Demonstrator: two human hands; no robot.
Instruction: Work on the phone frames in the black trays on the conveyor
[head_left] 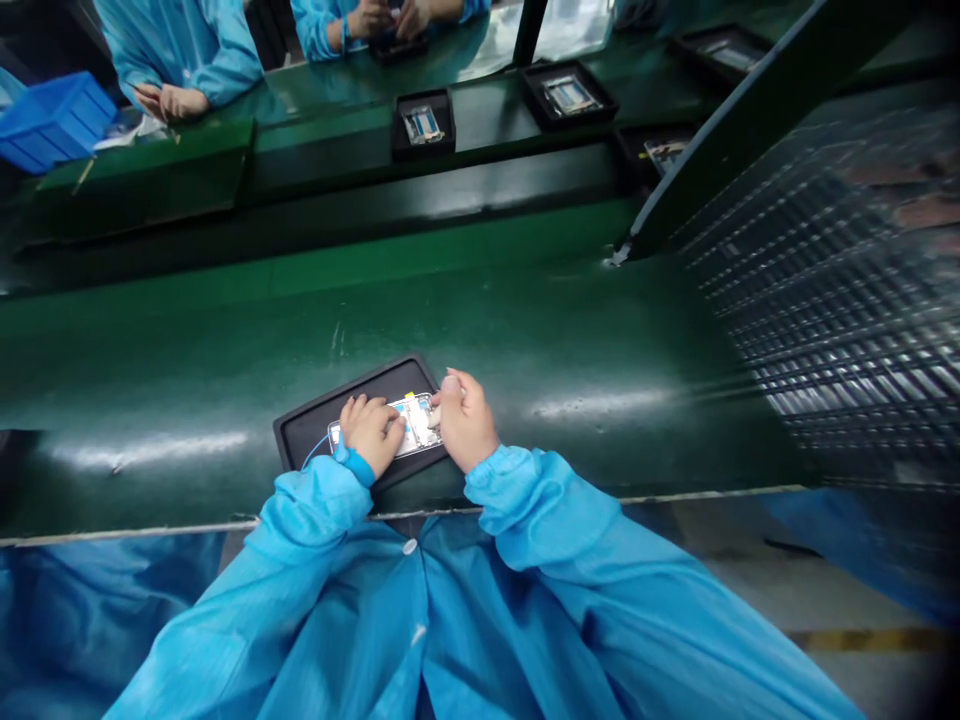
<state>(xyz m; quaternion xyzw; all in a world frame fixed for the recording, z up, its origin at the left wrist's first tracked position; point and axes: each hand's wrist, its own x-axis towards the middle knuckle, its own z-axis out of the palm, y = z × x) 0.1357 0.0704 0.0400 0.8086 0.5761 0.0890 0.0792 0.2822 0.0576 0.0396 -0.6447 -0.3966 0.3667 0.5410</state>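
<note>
An opened phone (414,425), its inner parts showing silver, white and blue, lies in a black tray (306,432) near the bench's front edge. My left hand (369,432) rests on the left part of the phone with its fingers laid over it; a blue wrist strap with a thin cord circles the wrist. At the phone's right end is my right hand (465,420), thumb and fingers closed together. Whatever they pinch is too small to make out. A yellow tab (409,396) sticks up at the phone's far edge.
Black trays (424,152) with opened phones stand on the line beyond the green bench (525,330). Co-workers in blue smocks (184,45) sit opposite. A blue bin (56,120) is far left. A dark slanted post (705,140) and a metal rack (847,320) stand right.
</note>
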